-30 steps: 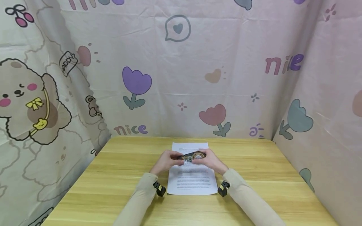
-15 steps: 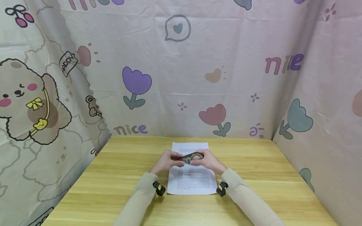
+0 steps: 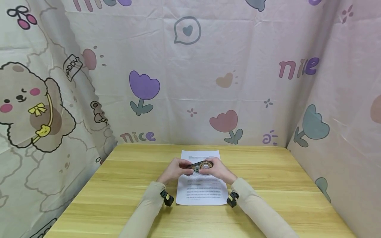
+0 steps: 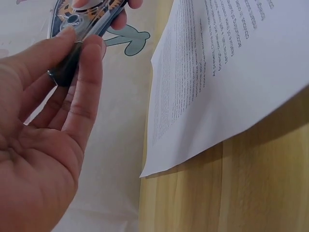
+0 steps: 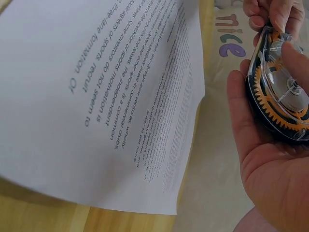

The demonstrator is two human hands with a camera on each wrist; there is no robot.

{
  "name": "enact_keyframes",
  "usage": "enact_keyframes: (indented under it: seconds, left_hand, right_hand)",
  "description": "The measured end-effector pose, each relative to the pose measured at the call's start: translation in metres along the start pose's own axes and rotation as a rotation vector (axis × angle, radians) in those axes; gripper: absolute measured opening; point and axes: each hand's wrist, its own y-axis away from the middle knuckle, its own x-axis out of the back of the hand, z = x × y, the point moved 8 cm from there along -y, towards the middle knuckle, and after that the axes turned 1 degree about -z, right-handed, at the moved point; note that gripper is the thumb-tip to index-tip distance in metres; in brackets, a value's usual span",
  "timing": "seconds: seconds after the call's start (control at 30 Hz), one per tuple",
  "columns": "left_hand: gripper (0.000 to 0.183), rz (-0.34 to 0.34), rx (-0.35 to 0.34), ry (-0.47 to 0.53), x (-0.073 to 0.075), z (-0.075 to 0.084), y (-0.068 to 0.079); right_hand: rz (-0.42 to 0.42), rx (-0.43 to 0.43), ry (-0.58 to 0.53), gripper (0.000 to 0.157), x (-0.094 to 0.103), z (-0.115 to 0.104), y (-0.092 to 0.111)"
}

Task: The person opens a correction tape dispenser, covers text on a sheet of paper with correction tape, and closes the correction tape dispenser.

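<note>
A correction tape dispenser (image 3: 205, 166) with a clear case and orange gears (image 5: 263, 94) is held between both hands above a printed sheet (image 3: 205, 191). My left hand (image 3: 175, 169) pinches its narrow, dark end (image 4: 65, 72) between thumb and fingers. The wide, rounded body lies in my right hand (image 3: 221, 170), thumb on the clear side and fingers behind. Whether the dark end is a separate cap cannot be made out. Part of the sheet's text is hidden under the hands and dispenser.
The sheet lies on a wooden table (image 3: 125, 191), its edges slightly lifted in the wrist views. A patterned curtain (image 3: 184, 82) hangs behind the table and along both sides. Each sleeve carries a small black wrist camera (image 3: 167, 198).
My right hand and the dispenser's wide end have shifted slightly left, toward my left hand. The left hand has stayed nearly in place, and both grips look unchanged.
</note>
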Motion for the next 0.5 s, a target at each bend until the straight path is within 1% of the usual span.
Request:
enact_keyframes:
  seconds: [0.2,0.33,0.4,0.5]
  left_hand:
    - [0.028,0.010,-0.021,-0.012,0.0013,0.0014,0.0002]
    - [0.028,0.015,-0.018,0.025,0.0032,0.0001,-0.0002]
    - [0.028,0.030,-0.017,0.049,0.0051,0.0000,-0.0006]
    - [0.029,0.063,-0.024,0.052,0.0086,0.0015,-0.0013]
  right_hand:
    - [-0.035,0.012,-0.041,0.037,-0.0032,0.0009,0.0001]
    - [-0.057,0.023,-0.041,0.036,-0.0049,0.0033,-0.0003]
    - [-0.060,0.028,-0.046,0.034,-0.0052,0.0043,-0.0006]
    - [-0.066,0.045,-0.062,0.031,-0.0059,0.0045,-0.0002]
